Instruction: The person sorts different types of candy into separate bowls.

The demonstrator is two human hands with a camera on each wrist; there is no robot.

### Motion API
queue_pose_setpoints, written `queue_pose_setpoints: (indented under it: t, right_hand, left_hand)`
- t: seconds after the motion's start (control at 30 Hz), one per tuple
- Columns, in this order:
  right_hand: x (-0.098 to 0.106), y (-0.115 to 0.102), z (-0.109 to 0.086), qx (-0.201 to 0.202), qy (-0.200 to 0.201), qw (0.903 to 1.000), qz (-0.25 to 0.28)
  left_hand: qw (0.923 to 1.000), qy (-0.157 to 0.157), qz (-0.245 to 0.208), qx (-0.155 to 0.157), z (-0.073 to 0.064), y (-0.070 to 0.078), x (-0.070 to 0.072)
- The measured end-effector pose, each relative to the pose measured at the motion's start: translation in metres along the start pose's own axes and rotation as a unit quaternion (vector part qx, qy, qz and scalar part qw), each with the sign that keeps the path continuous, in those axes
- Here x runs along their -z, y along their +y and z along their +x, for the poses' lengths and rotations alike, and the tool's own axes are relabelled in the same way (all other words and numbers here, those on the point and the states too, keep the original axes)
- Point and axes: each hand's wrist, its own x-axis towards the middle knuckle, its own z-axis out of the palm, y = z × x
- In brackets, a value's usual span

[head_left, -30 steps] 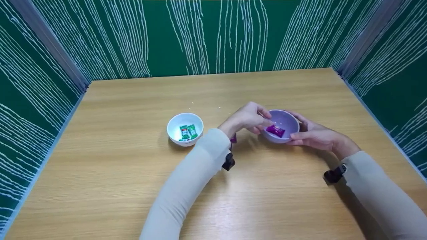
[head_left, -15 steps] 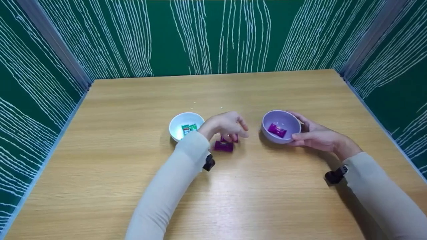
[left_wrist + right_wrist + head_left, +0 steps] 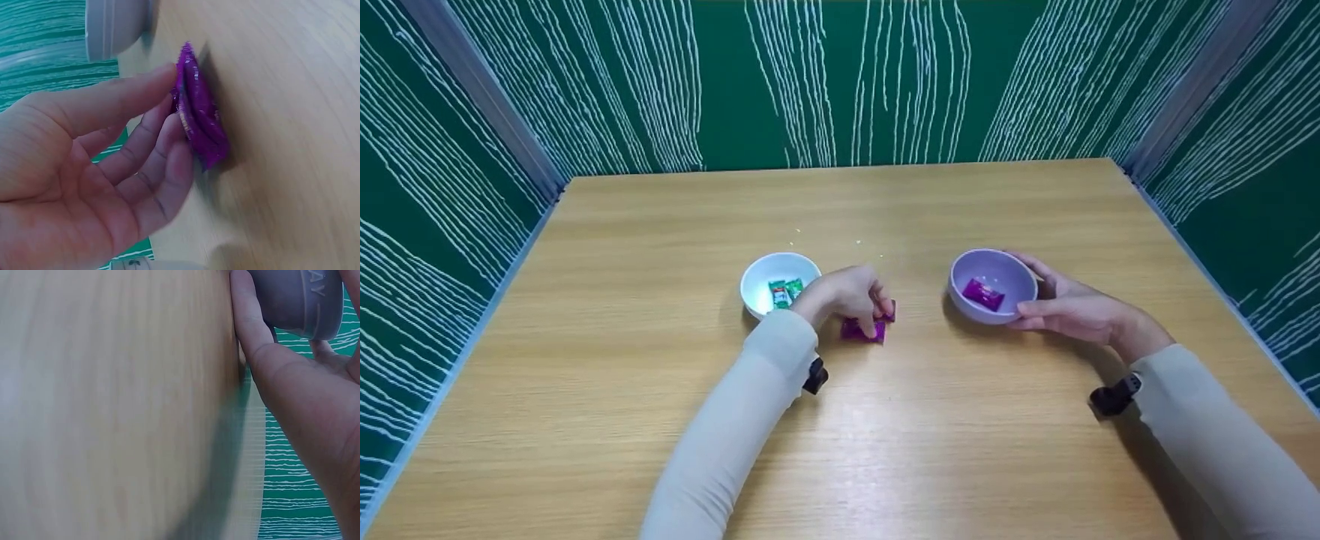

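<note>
Purple packets part-hidden by left hand; right-wrist view crops lilac bowl.

Soft glare whitens the near tabletop; the right-wrist view is dimmer, its wood grain apparently blurred.

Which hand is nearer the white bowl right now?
Left. The left hand is just right of the white bowl, touching a purple-wrapped candy; the right hand is farther right, holding the purple bowl.
</note>
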Motion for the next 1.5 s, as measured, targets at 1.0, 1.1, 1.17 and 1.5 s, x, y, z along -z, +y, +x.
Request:
queue_pose_setpoints:
  t: [1.0,1.1,1.17,1.5]
  right_hand:
    - [-0.002,0.001,-0.002,0.003,0.003,1.0,-0.003]
    - [-0.003,0.001,-0.002,0.002,0.008,1.0,0.002]
    - [-0.003,0.001,-0.001,0.002,0.01,0.9999,0.005]
    - [-0.001,0.002,-0.001,0.007,-0.003,1.0,-0.003]
  left_hand:
    - [0.995,-0.014,-0.098,0.01,-0.002,-0.021,-0.015]
    - [0.9948,-0.01,-0.101,0.0,-0.003,-0.023,-0.016]
    - [0.9948,-0.009,-0.101,-0.01,-0.004,-0.024,-0.016]
    - [0.9961,0.005,-0.085,-0.025,-0.005,-0.026,-0.015]
